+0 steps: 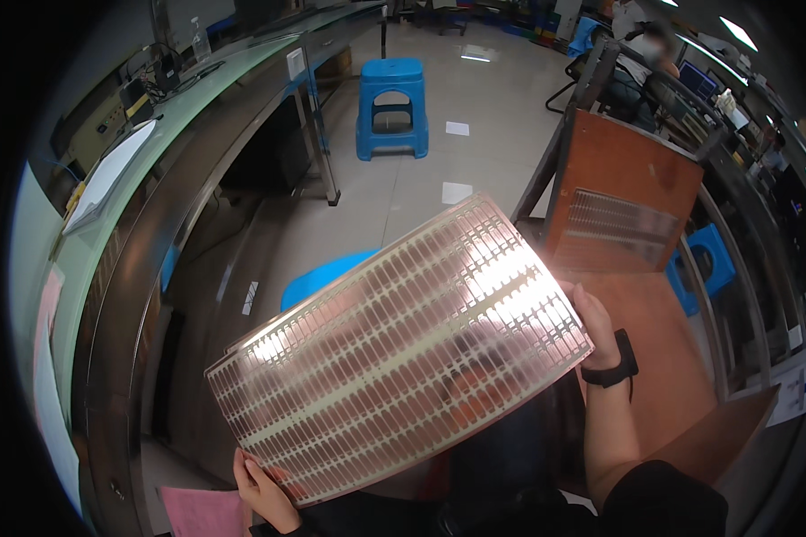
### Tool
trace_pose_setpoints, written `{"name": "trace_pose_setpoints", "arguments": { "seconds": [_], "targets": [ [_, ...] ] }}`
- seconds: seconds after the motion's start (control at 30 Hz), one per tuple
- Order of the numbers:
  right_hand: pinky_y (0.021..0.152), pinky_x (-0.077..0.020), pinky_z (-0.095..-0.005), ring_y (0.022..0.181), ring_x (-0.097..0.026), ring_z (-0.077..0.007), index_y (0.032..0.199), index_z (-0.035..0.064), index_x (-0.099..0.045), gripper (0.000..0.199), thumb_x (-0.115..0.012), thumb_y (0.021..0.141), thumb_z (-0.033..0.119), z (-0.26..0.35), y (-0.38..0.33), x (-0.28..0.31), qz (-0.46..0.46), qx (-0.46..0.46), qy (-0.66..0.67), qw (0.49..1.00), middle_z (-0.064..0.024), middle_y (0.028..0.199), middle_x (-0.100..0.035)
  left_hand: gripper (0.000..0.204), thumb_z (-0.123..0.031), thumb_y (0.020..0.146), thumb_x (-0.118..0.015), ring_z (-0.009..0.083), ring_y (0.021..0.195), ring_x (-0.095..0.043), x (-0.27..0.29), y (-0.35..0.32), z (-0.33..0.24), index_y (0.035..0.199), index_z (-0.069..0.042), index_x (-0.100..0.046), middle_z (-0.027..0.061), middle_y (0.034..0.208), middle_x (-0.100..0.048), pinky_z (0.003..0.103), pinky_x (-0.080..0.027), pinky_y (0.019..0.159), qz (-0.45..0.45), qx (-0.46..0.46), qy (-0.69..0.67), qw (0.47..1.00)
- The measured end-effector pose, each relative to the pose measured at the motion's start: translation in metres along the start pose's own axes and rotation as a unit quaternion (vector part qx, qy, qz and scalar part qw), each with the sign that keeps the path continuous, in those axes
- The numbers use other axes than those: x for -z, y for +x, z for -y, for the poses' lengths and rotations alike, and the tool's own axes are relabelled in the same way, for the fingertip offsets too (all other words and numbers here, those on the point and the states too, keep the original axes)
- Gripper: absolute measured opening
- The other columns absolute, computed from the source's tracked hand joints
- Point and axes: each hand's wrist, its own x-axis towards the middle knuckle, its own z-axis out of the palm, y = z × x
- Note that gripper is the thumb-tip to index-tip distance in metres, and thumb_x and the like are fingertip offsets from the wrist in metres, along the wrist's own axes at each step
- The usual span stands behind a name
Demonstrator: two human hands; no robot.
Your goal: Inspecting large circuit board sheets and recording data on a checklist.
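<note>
A large copper-coloured circuit board panel (358, 400), patterned with rows of small elongated shapes, is held up in front of me, its right end higher than its left. My left hand (264, 492) grips its lower left edge, with the fingers partly behind it. At the right edge, my right hand (595, 324) grips the panel, its fingers mostly hidden behind; a black band (611, 365) is on that wrist. Bright reflections lie across the shiny surface. To the right stands a brown board rack (640, 336) with an upright back, which mirrors a similar pattern.
A long green-topped workbench (175, 107) runs along the left, with papers (107, 179) and cables on it. One blue stool (392, 107) stands ahead; another blue seat (322, 276) is partly behind the panel. Pink material (201, 512) lies at lower left. A person (631, 76) sits far right.
</note>
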Motion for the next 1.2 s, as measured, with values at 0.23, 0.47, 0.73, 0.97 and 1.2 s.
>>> {"name": "trace_pose_setpoints", "arguments": {
  "seconds": [0.23,0.47,0.73,0.97,1.2],
  "targets": [
    [0.090,-0.0439,-0.0283,0.105,-0.056,-0.0171,0.127,-0.0087,-0.041,0.052,-0.047,0.093,0.030,-0.003,-0.007,0.005,0.039,-0.048,0.060,0.996,-0.0151,0.118,-0.055,0.035,-0.014,0.096,-0.043,0.0158,0.103,-0.053,0.006,0.003,0.009,0.124,0.007,-0.046,0.0123,0.117,-0.056,0.027,-0.040,0.090,0.021,-0.023,-0.106,0.994],
    [0.090,-0.0433,-0.0283,0.105,-0.056,-0.0169,0.128,-0.0074,-0.040,0.052,-0.050,0.091,0.027,-0.006,-0.008,0.028,0.076,-0.050,0.076,0.993,-0.0121,0.120,-0.055,0.046,-0.027,0.098,-0.037,0.0203,0.108,-0.054,0.040,0.005,-0.067,0.131,0.005,-0.038,0.0139,0.123,-0.053,0.033,-0.045,0.091,0.250,0.026,-0.341,0.906],
    [0.099,-0.0392,-0.0410,0.118,-0.047,-0.0234,0.136,0.0051,-0.031,0.057,-0.056,0.086,0.005,-0.070,-0.043,-0.025,0.102,-0.118,0.259,0.953,-0.0104,0.130,-0.046,0.058,-0.014,0.089,-0.055,0.0226,0.112,-0.051,-0.068,-0.086,-0.116,0.137,-0.004,-0.024,0.0121,0.128,-0.046,0.039,-0.046,0.093,0.291,0.084,-0.493,0.815],
    [0.095,-0.0424,-0.0500,0.120,-0.046,-0.0314,0.138,0.0043,-0.030,0.057,-0.048,0.092,0.034,-0.062,-0.047,-0.026,0.070,-0.116,0.322,0.937,-0.0160,0.134,-0.043,0.054,-0.007,0.088,-0.054,0.0182,0.116,-0.046,-0.057,-0.088,-0.098,0.136,-0.007,-0.028,0.0073,0.128,-0.045,0.034,-0.036,0.100,0.311,0.165,-0.495,0.794],
    [0.091,-0.0462,-0.0371,0.106,-0.057,-0.0256,0.135,-0.0018,-0.033,0.057,-0.044,0.094,0.036,-0.040,-0.010,-0.030,0.159,-0.167,0.259,0.938,-0.0165,0.121,-0.054,0.057,-0.010,0.089,-0.054,0.0185,0.122,-0.040,-0.037,-0.073,-0.081,0.138,-0.001,-0.026,0.0100,0.132,-0.044,0.032,-0.030,0.103,0.397,0.146,-0.429,0.798]
  ]
}}
